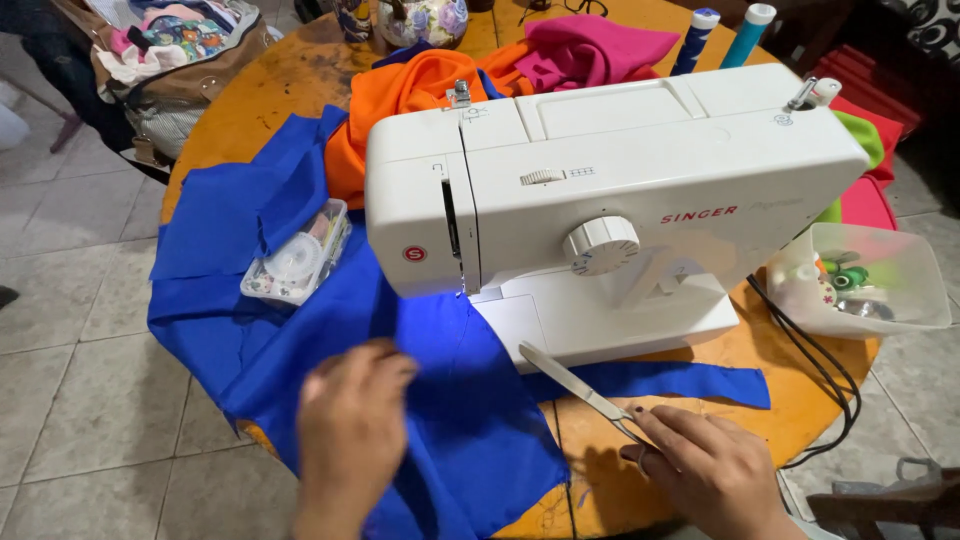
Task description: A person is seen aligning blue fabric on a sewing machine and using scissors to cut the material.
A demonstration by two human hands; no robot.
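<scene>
My left hand (pixel 350 430) rests on blue fabric (pixel 240 330) spread over the front left of a round wooden table (pixel 290 80), fingers curled onto the cloth. My right hand (pixel 710 470) holds a pair of scissors (pixel 570 385) whose blades point up-left toward the base of a white sewing machine (pixel 610 190). The blue cloth runs under the machine's needle area, and a narrow blue strip (pixel 660 382) lies in front of the machine.
A small clear sewing-notions box (pixel 297 255) sits on the blue cloth. Orange (pixel 410 90) and pink (pixel 590 50) fabrics lie behind the machine. A clear plastic tub (pixel 865 280) stands at right, with a black power cord (pixel 810 350) beside it. Two thread spools (pixel 720 35) stand at the back.
</scene>
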